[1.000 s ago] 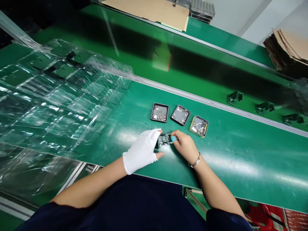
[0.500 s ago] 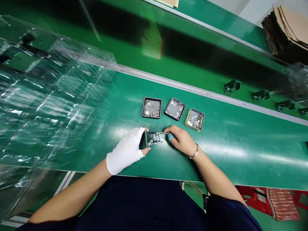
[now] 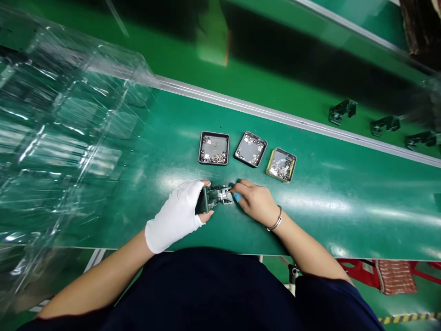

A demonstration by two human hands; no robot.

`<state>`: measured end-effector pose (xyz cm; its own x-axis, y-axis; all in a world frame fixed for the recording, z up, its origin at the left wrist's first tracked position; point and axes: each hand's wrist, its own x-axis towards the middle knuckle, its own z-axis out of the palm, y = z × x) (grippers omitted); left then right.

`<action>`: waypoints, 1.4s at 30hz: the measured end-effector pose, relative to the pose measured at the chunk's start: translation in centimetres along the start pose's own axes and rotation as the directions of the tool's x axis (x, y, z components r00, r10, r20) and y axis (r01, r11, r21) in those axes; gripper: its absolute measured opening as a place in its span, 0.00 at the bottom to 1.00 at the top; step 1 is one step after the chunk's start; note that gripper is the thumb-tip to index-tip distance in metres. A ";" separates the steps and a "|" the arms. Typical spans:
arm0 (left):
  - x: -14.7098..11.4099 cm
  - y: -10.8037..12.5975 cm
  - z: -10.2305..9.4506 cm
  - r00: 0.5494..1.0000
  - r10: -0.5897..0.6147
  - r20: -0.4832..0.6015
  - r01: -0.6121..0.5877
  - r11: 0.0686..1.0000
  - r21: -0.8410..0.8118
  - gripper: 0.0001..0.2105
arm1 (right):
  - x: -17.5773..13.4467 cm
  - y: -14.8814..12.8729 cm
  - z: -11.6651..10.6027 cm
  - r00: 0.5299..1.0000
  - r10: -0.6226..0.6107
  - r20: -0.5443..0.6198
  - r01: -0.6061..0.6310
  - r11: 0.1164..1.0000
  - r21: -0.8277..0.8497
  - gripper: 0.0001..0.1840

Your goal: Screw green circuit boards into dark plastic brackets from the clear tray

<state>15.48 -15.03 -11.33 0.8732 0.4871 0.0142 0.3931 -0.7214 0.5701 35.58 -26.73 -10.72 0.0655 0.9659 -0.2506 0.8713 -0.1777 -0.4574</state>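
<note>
My left hand [image 3: 175, 216], in a white fingerless glove, is closed around the wide end of a dark green plastic housing [image 3: 217, 196]. The housing lies sideways, its narrower, slotted end facing right. At that end my right hand [image 3: 257, 202] pinches a small thin metal piece, mostly hidden by the fingertips. A blue cover wraps one finger of this hand. Just beyond the hands stand three shallow trays of small shiny metal parts: a left tray [image 3: 214, 132], a middle tray [image 3: 236, 157] and a yellow-sided right tray [image 3: 270, 174].
Clear plastic blister trays [image 3: 79, 115] are piled on the left of the green bench [image 3: 344, 207]. A metal rail [image 3: 241, 103] runs across behind the parts trays. Beyond it, several similar housings [image 3: 342, 111] stand in a row at the right. A red chair [image 3: 361, 272] is below the bench.
My right fingertips have moved left against the housing's slotted end, and the thin metal piece now shows less. My left hand keeps its hold. The view has shifted slightly.
</note>
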 end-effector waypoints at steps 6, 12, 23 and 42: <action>0.0 0.0 0.0 1.000 0.000 0.025 0.000 1.000 0.022 0.25 | -0.7 1.3 -0.2 0.988 -0.150 -0.037 0.154 0.971 0.184 0.15; -0.1 -0.1 0.0 0.999 -0.016 0.039 0.016 1.000 0.021 0.25 | -1.0 0.7 -0.1 0.987 -0.160 0.026 0.159 0.987 0.028 0.16; -0.1 -0.2 0.0 0.999 0.022 0.031 -0.023 0.999 0.034 0.27 | -1.0 -0.9 -0.4 0.993 -0.032 0.115 0.041 0.996 -0.080 0.16; -0.9 -0.2 0.4 0.978 0.115 -0.172 -0.142 0.977 -0.158 0.25 | -0.7 -0.7 -0.1 0.923 -0.056 -0.380 0.218 0.891 0.398 0.04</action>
<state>14.72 -15.55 -11.77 0.8498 0.4786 0.2207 0.2145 -0.6967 0.6846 34.99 -27.30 -10.10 0.1961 0.9734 0.1185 0.5975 -0.0228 -0.8016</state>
